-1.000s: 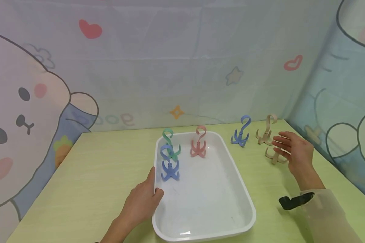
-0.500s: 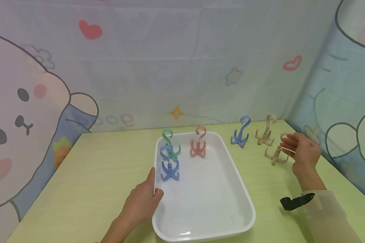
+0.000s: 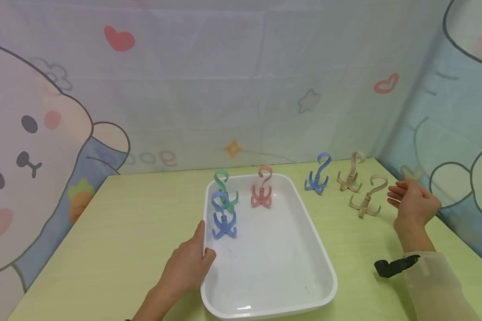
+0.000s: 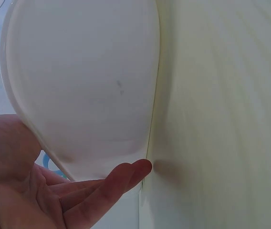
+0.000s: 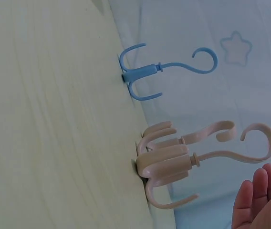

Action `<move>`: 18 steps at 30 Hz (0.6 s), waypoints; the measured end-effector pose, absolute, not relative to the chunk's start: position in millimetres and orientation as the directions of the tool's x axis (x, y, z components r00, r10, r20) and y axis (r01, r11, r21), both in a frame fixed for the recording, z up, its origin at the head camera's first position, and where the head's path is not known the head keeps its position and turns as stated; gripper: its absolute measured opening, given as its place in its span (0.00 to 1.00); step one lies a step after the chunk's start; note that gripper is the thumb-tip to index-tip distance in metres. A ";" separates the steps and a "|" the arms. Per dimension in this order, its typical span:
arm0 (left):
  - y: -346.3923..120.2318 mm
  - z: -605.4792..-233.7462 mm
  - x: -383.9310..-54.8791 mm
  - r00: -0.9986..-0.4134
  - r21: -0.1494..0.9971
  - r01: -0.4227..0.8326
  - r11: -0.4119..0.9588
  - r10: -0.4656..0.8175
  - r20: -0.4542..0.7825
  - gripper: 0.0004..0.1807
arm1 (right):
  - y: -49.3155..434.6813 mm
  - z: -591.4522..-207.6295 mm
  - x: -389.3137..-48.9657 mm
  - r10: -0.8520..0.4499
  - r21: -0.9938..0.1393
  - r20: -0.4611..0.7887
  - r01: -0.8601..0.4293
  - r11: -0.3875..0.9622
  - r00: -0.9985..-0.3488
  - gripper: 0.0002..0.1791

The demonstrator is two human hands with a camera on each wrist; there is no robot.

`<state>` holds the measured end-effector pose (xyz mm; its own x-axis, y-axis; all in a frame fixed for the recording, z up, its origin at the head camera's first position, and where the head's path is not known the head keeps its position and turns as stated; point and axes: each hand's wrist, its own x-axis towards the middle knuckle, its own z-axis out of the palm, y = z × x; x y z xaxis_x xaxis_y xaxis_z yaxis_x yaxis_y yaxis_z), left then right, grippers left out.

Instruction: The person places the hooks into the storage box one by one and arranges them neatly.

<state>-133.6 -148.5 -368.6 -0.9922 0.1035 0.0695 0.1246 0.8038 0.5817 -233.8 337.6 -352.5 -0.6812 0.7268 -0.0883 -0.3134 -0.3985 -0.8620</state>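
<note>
My left hand [image 3: 190,261] holds the white tray [image 3: 325,258] by its left side. In the left wrist view, the fingers [image 4: 102,193] lie along the tray's outer wall. My right hand [image 3: 415,203], fingers slightly bent and holding nothing, hovers right beside the nearer beige swivel hook [image 3: 364,206]. That hook stands tilted on its prongs, its curved top leaning toward the fingertips. Just behind it is another beige hook [image 3: 349,182], and a blue hook [image 3: 316,183] stands further left. The right wrist view shows the two beige hooks overlapping.
Inside the tray stand a green hook [image 3: 222,174], a pink hook [image 3: 262,196] and a blue hook [image 3: 225,226], grouped toward its far and left sides. A printed cloth [image 3: 209,89] hangs behind the pale green table [image 3: 144,214], and another flanks its right edge.
My right hand has drawn away to the right from in front of the nearer beige hook, uncovering its curved top. My left hand, the tray and the hooks stay where they were.
</note>
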 end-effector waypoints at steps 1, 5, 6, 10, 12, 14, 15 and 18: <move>-148.6 -368.8 -134.0 -0.992 0.581 0.125 0.804 0.104 0.069 0.41 | 338.4 -353.3 -234.1 0.726 -0.863 -0.087 -0.313 -0.397 -0.682 0.14; -148.8 -369.6 -135.0 -0.992 0.579 0.126 0.806 0.105 0.069 0.41 | 340.3 -356.2 -236.3 0.712 -0.868 -0.074 -0.307 -0.391 -0.698 0.13; -148.9 -369.7 -135.2 -0.992 0.579 0.126 0.806 0.105 0.069 0.41 | 340.6 -356.9 -236.8 0.705 -0.868 -0.073 -0.303 -0.393 -0.706 0.13; -149.0 -370.0 -135.6 -0.992 0.580 0.127 0.804 0.106 0.070 0.42 | 342.3 -359.3 -238.2 0.669 -0.869 -0.080 -0.277 -0.410 -0.739 0.12; -148.9 -370.1 -135.6 -0.991 0.581 0.131 0.803 0.109 0.074 0.41 | 343.2 -360.4 -238.7 0.648 -0.869 -0.084 -0.263 -0.420 -0.757 0.12; -148.7 -370.3 -135.6 -0.991 0.581 0.135 0.803 0.110 0.077 0.41 | 344.0 -361.7 -238.8 0.627 -0.868 -0.084 -0.253 -0.428 -0.774 0.13; -148.6 -370.2 -135.7 -0.991 0.580 0.136 0.803 0.111 0.078 0.41 | 344.1 -362.3 -238.9 0.618 -0.870 -0.080 -0.248 -0.426 -0.782 0.13; -148.5 -370.2 -135.8 -0.990 0.578 0.140 0.804 0.114 0.080 0.41 | 345.0 -364.5 -238.6 0.576 -0.876 -0.067 -0.228 -0.425 -0.814 0.13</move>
